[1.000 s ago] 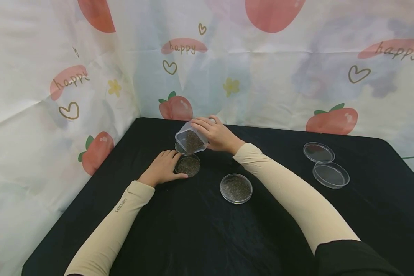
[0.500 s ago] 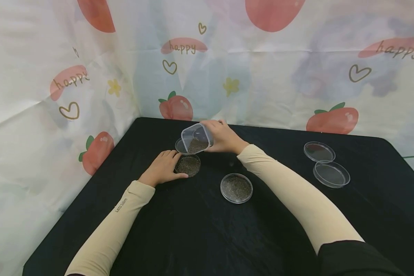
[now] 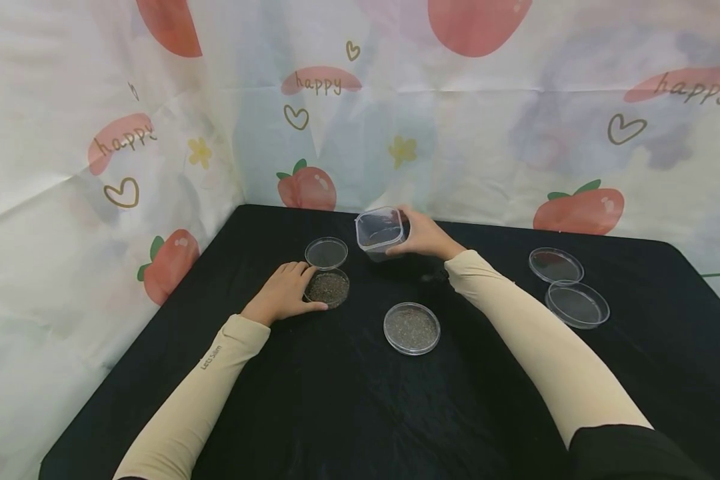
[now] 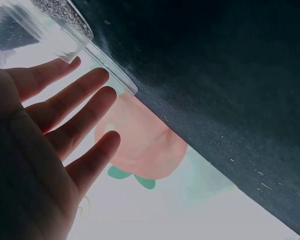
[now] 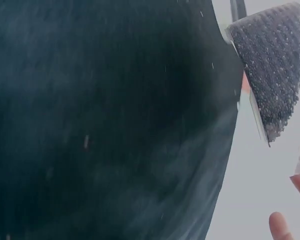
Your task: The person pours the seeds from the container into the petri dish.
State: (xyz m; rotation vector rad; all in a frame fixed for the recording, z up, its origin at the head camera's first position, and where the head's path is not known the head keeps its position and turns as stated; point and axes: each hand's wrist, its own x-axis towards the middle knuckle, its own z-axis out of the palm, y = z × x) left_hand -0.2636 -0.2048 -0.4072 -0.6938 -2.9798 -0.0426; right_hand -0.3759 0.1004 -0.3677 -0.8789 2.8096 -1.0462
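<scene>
With thumb and forefinger spread to opposite sides, my left hand (image 3: 281, 292) holds a petri dish (image 3: 328, 290) filled with dark granules on the table. In the left wrist view, the other fingers of that hand extend loosely beside the clear dish wall. My right hand (image 3: 425, 235) grips a clear, square plastic tub (image 3: 379, 230) by its right side, tilted near the back edge. Dark beady granules (image 5: 270, 65) fill a corner of the tub in the right wrist view. Just behind the held dish lies a clear dish (image 3: 327, 253).
Another petri dish (image 3: 411, 329) with granules lies front and centre on the black tablecloth (image 3: 336, 400). Two clear dishes, one (image 3: 555, 265) overlapped by the other (image 3: 577, 304), lie at the right. A printed curtain (image 3: 456, 133) borders the table behind and to the left.
My right hand has drawn the tub rightward, away from above the dishes, and tipped it back more upright. The clear dish behind has come into full view. My left hand has stayed put.
</scene>
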